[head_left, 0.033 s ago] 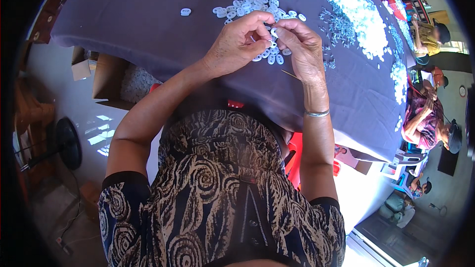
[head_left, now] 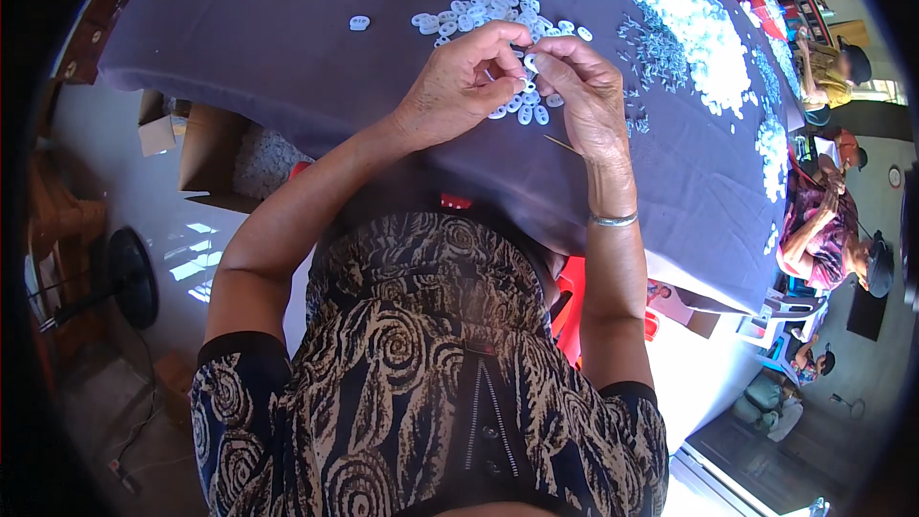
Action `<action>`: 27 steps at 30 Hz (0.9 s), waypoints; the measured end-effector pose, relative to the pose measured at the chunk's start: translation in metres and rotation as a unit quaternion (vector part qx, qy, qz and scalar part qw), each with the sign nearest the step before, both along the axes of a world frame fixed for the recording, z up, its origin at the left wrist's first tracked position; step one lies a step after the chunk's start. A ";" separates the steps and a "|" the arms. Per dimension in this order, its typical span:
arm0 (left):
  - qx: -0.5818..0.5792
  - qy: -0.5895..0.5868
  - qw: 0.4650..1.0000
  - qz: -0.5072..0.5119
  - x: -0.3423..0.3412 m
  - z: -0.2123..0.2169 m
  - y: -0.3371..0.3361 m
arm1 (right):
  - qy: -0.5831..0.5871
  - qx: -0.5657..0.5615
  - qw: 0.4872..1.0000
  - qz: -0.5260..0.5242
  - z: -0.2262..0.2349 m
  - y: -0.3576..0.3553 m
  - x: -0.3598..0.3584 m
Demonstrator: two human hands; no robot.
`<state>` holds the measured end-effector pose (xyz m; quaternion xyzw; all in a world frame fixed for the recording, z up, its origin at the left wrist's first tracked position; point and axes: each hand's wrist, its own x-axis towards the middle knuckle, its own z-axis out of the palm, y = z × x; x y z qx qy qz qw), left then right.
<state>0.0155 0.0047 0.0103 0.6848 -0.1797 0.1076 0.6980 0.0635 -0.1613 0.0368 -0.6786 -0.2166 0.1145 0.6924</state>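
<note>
Both hands meet over the near part of the cloth-covered table. My right hand pinches a small white plastic piece with a curved end between thumb and fingers. My left hand is closed in a pinch right against it, thumb and forefinger at a small white ringed end. Whether that end belongs to the same piece I cannot tell, as the fingertips hide much of it. Below and behind the hands lie several white oval pieces with two holes, some loose, some heaped.
A dark cloth covers the table. At the right lie a pile of small metal pins and a large heap of white plastic parts. A thin yellowish stick lies near my right wrist. Boxes and a fan stand left; other people sit right.
</note>
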 end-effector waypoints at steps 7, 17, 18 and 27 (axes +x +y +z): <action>-0.022 0.017 1.000 -0.010 -0.001 -0.001 -0.001 | -0.027 -0.013 1.000 -0.009 -0.002 0.000 -0.001; -0.027 0.033 0.999 -0.007 -0.001 -0.001 -0.001 | -0.030 -0.014 0.999 -0.014 0.000 0.002 -0.001; -0.035 0.040 0.999 -0.012 -0.001 0.000 -0.001 | -0.031 -0.012 0.999 -0.014 0.000 0.002 -0.001; -0.054 0.080 0.994 -0.042 -0.002 0.004 0.002 | -0.031 -0.014 0.999 -0.016 -0.001 0.002 -0.002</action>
